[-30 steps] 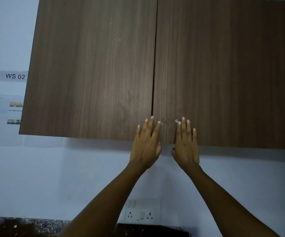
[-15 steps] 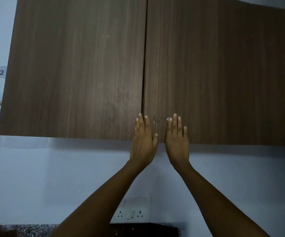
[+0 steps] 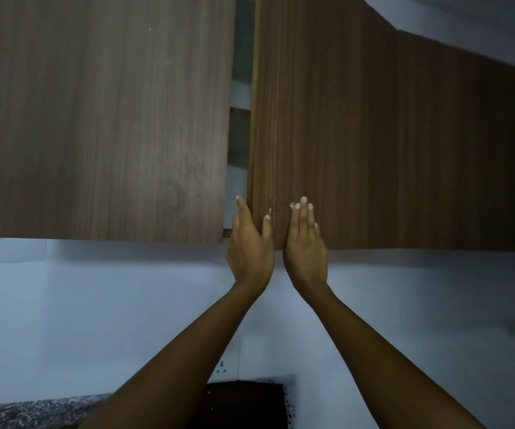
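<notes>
A dark wood wall cabinet fills the upper view. Its left door (image 3: 101,119) is closed. The right door (image 3: 327,134) stands slightly ajar, and a narrow gap (image 3: 239,88) between the doors shows shelves inside. My left hand (image 3: 250,246) is turned edge-on at the right door's lower free corner, thumb on the door's front and fingers in the gap behind its edge. My right hand (image 3: 305,246) lies flat on the front of that door, fingers straight.
A pale wall (image 3: 95,305) runs under the cabinet, with a socket plate (image 3: 223,366) partly hidden by my left forearm. A speckled stone counter (image 3: 33,413) and a dark object (image 3: 246,404) lie at the bottom edge.
The right door has come away from the left one, opening a gap. My left hand has turned from flat on the doors to gripping the right door's edge. The view has shifted right.
</notes>
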Demonstrator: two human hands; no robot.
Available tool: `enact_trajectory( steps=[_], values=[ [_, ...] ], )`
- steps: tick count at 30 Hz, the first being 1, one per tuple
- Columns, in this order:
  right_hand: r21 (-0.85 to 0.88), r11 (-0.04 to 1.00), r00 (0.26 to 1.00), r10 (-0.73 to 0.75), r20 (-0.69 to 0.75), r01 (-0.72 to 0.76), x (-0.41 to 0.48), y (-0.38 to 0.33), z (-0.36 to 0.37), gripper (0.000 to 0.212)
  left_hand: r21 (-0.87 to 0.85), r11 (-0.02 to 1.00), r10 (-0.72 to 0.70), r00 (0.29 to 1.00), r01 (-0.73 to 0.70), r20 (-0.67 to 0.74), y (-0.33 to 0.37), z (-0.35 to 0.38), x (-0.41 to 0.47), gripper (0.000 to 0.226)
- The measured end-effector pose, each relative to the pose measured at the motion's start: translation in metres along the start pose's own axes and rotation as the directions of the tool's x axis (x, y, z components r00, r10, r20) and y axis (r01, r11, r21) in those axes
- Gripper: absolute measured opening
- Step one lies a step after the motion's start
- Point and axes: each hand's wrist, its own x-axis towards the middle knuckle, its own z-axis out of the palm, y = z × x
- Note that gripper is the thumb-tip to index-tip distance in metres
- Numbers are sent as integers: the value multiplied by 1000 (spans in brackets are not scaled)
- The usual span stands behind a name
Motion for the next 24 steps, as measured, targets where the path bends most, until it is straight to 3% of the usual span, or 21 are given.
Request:
enact_trajectory(
  steps=[5, 16, 24],
  values=[
    [133, 991, 998, 25, -56, -17, -7, 9, -21, 90, -79, 997, 5, 999, -8, -49, 17, -8, -11, 44],
    [214, 974, 994, 92, -66, -76, -24, 41, -62, 99, -274, 961, 11, 996, -35, -89, 69, -10, -54, 40],
    [330, 941, 980, 133, -147, -78, -35, 65, -86, 83, -368, 927, 49, 997, -68, -62, 97, -2, -76, 40]
  ],
)
